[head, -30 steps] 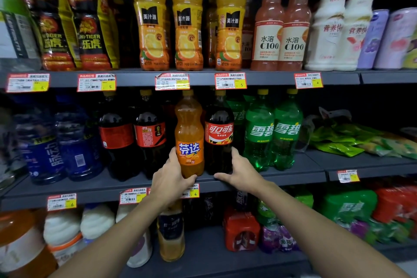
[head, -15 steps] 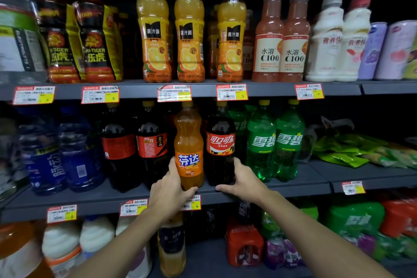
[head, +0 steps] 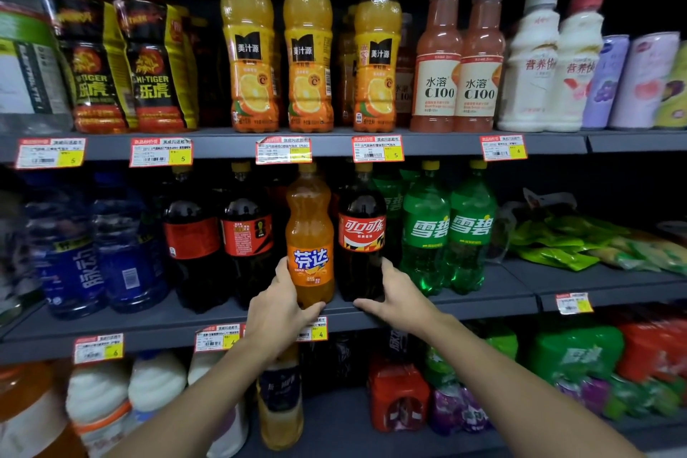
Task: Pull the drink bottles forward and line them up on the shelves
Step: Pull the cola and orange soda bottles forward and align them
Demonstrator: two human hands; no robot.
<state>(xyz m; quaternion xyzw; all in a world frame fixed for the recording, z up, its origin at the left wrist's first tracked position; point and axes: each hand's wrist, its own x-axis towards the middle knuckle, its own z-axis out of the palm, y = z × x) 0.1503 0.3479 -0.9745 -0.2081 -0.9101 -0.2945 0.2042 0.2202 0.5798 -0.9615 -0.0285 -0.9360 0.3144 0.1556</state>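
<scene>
On the middle shelf (head: pixel 483 303) an orange soda bottle (head: pixel 309 227) stands at the front edge. My left hand (head: pixel 277 312) grips its base, thumb under the front. Right beside it stands a dark cola bottle (head: pixel 361 234) with a red label. My right hand (head: pixel 396 299) holds its lower right side, thumb along the shelf edge. Two more cola bottles (head: pixel 219 238) stand to the left, set slightly further back. Two green lemon-lime soda bottles (head: pixel 448 230) stand to the right.
Blue water bottles (head: pixel 93 253) fill the middle shelf's left end, green snack packs (head: pixel 580 242) its right. The top shelf holds energy drinks, orange juice bottles (head: pixel 308 48), pink and white bottles. Below are milk bottles, a tea bottle (head: pixel 279 402) and multipacks. Price tags line the edges.
The view has tilted upward, so the shelves sit lower in frame. Both hands stay on the orange soda and cola bottles at the shelf's front edge.
</scene>
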